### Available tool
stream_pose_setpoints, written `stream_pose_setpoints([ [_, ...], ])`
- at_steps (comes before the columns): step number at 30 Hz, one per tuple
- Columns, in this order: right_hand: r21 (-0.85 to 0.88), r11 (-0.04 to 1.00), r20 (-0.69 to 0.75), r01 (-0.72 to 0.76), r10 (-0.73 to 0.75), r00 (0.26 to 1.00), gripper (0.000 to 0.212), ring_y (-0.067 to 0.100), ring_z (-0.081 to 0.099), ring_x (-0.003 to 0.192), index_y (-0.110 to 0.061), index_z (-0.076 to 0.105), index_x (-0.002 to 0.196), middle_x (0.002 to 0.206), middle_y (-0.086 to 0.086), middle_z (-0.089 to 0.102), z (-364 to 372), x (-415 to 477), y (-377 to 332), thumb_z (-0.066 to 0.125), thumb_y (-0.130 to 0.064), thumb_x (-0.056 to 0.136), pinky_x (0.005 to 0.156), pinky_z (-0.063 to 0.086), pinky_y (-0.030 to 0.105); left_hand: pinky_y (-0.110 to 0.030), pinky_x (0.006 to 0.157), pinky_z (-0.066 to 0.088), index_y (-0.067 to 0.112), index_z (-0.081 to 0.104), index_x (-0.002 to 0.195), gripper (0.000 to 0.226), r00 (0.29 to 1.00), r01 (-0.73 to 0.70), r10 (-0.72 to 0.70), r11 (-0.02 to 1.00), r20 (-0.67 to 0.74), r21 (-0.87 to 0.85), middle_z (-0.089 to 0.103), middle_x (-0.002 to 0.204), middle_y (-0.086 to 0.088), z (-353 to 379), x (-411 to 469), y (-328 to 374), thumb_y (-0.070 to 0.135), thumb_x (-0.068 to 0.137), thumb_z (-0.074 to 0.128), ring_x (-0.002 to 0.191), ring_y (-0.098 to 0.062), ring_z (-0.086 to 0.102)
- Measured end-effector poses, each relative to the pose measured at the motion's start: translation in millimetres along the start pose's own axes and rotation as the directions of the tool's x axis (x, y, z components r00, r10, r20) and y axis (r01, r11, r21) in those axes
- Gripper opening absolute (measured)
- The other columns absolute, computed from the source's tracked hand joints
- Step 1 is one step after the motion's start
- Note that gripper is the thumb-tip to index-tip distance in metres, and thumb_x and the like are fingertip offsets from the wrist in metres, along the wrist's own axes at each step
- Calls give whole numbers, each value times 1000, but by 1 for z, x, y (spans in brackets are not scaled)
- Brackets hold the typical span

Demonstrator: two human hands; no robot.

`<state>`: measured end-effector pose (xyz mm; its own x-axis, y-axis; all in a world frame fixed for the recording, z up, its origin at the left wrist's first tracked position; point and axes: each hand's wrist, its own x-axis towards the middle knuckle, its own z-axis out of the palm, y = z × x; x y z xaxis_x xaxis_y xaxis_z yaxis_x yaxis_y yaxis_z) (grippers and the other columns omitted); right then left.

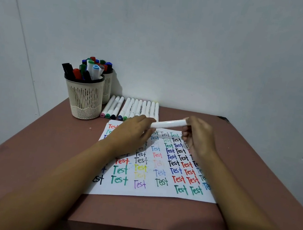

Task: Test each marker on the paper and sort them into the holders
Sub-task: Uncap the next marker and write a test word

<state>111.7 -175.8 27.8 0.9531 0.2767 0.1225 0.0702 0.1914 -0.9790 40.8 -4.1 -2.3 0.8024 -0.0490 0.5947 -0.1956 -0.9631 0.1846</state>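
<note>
A white marker (pixel 169 123) is held level above the far edge of the paper (pixel 156 166), which is covered with the word "Test" in many colours. My left hand (pixel 132 131) grips its left end and my right hand (pixel 199 135) grips its right end. A row of several white markers (pixel 134 109) lies along the back of the table beyond the paper. Two cream mesh holders stand at the back left: the front holder (pixel 84 99) and the rear holder (pixel 107 87), both packed with markers.
The brown table (pixel 44 148) meets a pale wall at the back and ends at a front edge near me. Bare tabletop lies left and right of the paper.
</note>
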Motion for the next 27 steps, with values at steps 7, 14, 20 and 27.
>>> stream_pose_setpoints([
  [7, 121, 979, 283, -167, 127, 951, 14, 8, 51, 53, -8, 61, 83, 62, 2, 54, 11, -6, 11, 59, -19, 91, 47, 42, 17, -35, 61, 40, 10, 52, 115, 28, 1000, 20, -21, 999, -5, -30, 56, 90, -8, -1, -3, 8, 30, 97, 45, 74, -26, 53],
  [14, 99, 992, 324, -81, 45, 945, 18, 6, 47, 46, -6, 57, 78, 55, 2, 51, 17, -6, 16, 54, -12, 94, 45, 39, 15, -28, 54, 32, 13, 52, 115, 29, 999, 36, -36, 996, 9, -76, 51, 68, 3, -2, -2, 14, 32, 95, 47, 58, -18, 44],
  [20, 156, 986, 389, -59, -7, 921, 14, 6, 49, 52, -6, 59, 84, 56, 0, 54, 15, -3, 17, 52, -12, 94, 51, 43, 15, -25, 55, 33, 23, 55, 118, 31, 990, 137, -139, 980, -2, -145, 46, 57, 14, -4, -3, 13, 40, 92, 51, 59, -16, 50],
  [27, 252, 967, 182, -37, -10, 983, 19, 9, 53, 46, -11, 53, 84, 57, 2, 57, 9, 1, 7, 50, -25, 97, 43, 43, 19, -30, 56, 36, 21, 45, 108, 40, 949, 304, -315, 910, 6, -281, 55, 66, -1, -13, 0, 17, 50, 84, 57, 60, -14, 51],
])
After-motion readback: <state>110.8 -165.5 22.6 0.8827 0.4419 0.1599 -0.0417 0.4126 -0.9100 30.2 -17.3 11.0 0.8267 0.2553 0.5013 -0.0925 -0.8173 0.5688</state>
